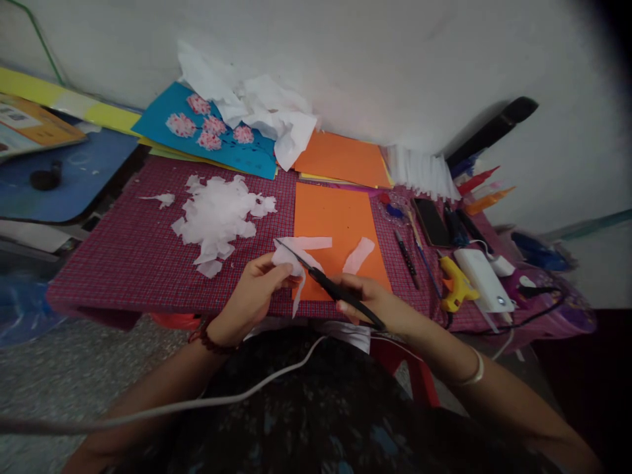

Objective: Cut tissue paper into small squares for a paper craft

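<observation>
My left hand [261,283] pinches a piece of white tissue paper [286,255] at the near edge of the table. A thin strip of it hangs down below my fingers. My right hand [370,299] grips black-handled scissors [323,282], whose blades point up and left across the tissue paper. Under the scissors lies an orange sheet [333,210]. Two cut strips rest on it: a white strip [316,243] lying sideways and a slanted strip [359,255] to the right. Left of my hands spreads a heap of white paper scraps [217,214].
A blue card [172,131] with pink-white blossoms stands at the back beside crumpled white paper [276,108]. Orange sheets [345,158] lie behind. On the right are a pen [405,258], phone [431,222], yellow glue gun [457,284], white power bank [484,280] and cables.
</observation>
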### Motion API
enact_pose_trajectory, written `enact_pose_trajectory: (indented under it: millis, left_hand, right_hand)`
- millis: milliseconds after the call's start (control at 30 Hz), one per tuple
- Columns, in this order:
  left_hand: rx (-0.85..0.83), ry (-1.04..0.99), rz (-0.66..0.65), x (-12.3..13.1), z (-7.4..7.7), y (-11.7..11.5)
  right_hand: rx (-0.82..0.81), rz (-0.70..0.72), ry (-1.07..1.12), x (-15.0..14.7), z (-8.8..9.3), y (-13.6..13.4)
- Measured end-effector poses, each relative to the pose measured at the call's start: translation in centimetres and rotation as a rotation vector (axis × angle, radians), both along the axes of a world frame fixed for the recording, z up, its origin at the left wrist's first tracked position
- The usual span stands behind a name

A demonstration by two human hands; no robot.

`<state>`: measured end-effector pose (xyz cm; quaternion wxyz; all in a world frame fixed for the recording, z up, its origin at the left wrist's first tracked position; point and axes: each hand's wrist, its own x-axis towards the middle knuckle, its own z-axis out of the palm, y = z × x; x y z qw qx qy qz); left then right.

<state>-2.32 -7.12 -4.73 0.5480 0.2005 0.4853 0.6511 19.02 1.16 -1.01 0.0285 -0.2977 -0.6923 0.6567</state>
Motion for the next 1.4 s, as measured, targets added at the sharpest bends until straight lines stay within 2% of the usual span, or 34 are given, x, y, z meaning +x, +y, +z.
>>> enact_pose_trajectory:
  millis: [100,233,333,400,533,600,667,767,833,867,1000,1100,1200,1400]
  left_hand:
    - [0.024,-0.071,-0.009,-0.2,0.2,0.4]
    - [0.08,-0.18,-0.039,-1.5,0.8,1.1]
    - [0.069,-0.149,-0.066,-3.2,1.6,1.6]
    - [0.049,-0.066,-0.057,-4.5,2.3,2.0]
    - [0.023,0.068,-0.056,-6.6,3.7,2.8]
    - [0.008,0.095,-0.054,-7.4,4.1,3.2]
    - [0.004,0.109,-0.034,-8.1,4.4,3.6]
    - [0.012,0.142,0.005,-9.5,4.7,3.9]
    - [0.011,0.173,0.037,-10.4,5.1,3.9]
    - [0.008,0.192,0.046,-10.8,5.3,3.9]
    - [0.003,0.274,0.01,-11.9,5.7,3.9]
    - [0.014,0.313,-0.025,-12.4,5.1,4.0]
    - [0.023,0.338,-0.046,-13.0,4.3,3.9]
    - [-0.05,0.485,-0.121,-14.3,4.0,3.2]
  right_hand:
    - [-0.036,-0.041,0.009,-0.1,-0.1,0.5]
    - [-0.075,-0.019,0.088,-0.1,-1.0,1.8]
    - [-0.168,-0.043,0.085,0.0,-1.2,3.1]
    - [-0.129,0.016,0.043,0.1,-0.6,4.0]
    - [0.078,0.248,-0.013,-0.6,1.3,5.6]
    - [0.093,0.304,0.002,-1.3,1.4,6.1]
    - [0.026,0.277,0.046,-2.2,0.6,6.5]
    - [-0.243,0.095,0.183,-3.4,-1.3,6.7]
    - [-0.392,0.014,0.25,-4.0,-1.8,6.7]
    - [-0.404,0.012,0.255,-4.2,-1.7,6.7]
    - [-0.163,0.218,0.158,-4.9,0.6,6.8]
    - [-0.022,0.341,0.087,-6.2,1.7,7.2]
    - [-0.017,0.409,0.06,-7.9,1.2,7.7]
    - [-0.035,0.375,0.082,-10.5,-0.3,8.4]
